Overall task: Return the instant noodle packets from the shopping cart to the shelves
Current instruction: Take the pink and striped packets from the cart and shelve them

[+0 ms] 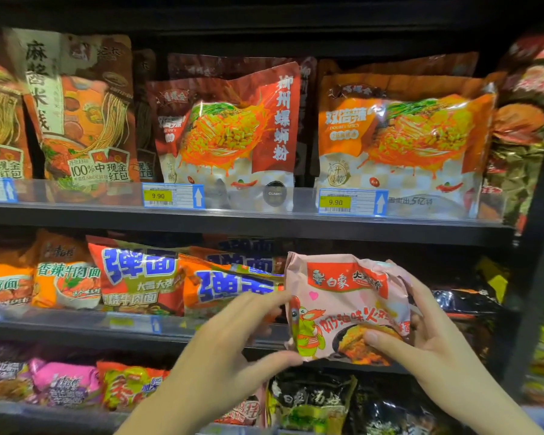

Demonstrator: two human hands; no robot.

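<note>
I hold a pink instant noodle packet (346, 306) upright in front of the middle shelf (76, 328), right of centre. My right hand (421, 337) grips its right edge, thumb on the front near the bottom. My left hand (233, 334) touches its left edge with fingers spread, the thumb at the lower left corner. Behind the packet the shelf slot looks dark. The shopping cart is out of view.
Orange and red packets with blue lettering (182, 277) lie left of the pink one. Large orange noodle bags (399, 139) stand on the upper shelf (264, 224) behind price tags (352, 200). Black packets (465, 301) sit right; pink and black packets (311, 400) fill the lower shelf.
</note>
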